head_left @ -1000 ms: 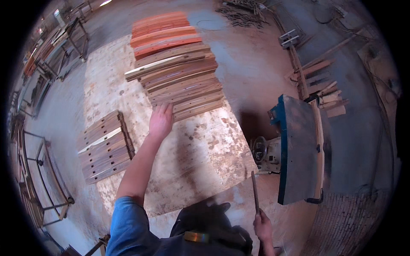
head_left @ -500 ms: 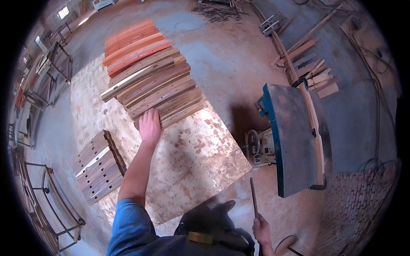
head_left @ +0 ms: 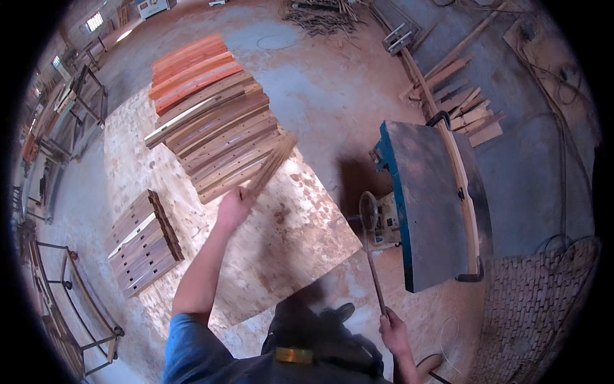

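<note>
My left hand (head_left: 235,207) is closed round the near end of a brown wooden slat (head_left: 274,164), which slants up and to the right off the end of a long row of slats. That row of brown wooden pieces (head_left: 220,137) lies side by side on a pale plywood board (head_left: 281,249), with orange-red pieces (head_left: 192,64) at its far end. Down at the lower right, my right hand (head_left: 393,331) grips a thin dark rod (head_left: 375,275) that points upward and away from me; its exact kind is unclear.
A smaller stack of slats with square holes (head_left: 144,243) sits on the board's left. On the right stands a machine with a dark flat table (head_left: 428,205), a wooden fence and a handwheel (head_left: 368,210). Timber offcuts (head_left: 476,115) lie beyond it. Metal racks (head_left: 77,307) line the left.
My left hand has closed on the end slat and turned it away from the row, toward me. The rod in my right hand has risen slightly.
</note>
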Tool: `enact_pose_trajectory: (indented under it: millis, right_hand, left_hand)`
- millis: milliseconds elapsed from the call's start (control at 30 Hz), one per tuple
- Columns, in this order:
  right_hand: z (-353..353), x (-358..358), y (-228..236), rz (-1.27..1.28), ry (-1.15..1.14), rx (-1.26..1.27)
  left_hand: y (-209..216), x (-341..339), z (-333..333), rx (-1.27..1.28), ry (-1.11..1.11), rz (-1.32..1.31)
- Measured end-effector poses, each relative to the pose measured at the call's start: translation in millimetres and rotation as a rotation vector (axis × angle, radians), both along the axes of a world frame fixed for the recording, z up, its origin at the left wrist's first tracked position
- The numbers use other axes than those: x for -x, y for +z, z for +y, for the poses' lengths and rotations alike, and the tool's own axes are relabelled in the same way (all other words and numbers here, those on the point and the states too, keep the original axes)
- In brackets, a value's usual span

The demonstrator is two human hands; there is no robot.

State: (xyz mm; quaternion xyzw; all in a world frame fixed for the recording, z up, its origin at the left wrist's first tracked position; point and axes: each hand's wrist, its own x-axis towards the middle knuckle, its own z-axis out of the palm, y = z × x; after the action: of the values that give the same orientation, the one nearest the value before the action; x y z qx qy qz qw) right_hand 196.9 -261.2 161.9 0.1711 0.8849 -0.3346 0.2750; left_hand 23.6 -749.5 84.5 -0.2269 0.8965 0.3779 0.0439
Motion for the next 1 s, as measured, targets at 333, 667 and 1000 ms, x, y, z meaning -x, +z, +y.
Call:
enact_pose_trajectory:
  millis: [333, 667, 1000]
  right_hand:
    - [130, -10, -29, 0.154, -0.018, 0.267]
    - [353, -68, -29, 0.193, -0.167, 0.271]
    - [435, -123, -37, 0.165, -0.444, 0.263]
  left_hand:
    - [50, -64, 240, -1.251, 0.354, 0.149]
    - [43, -72, 483, -1.584, 0.27, 0.146]
    - [-24, -42, 693, -1.318, 0.002, 0.117]
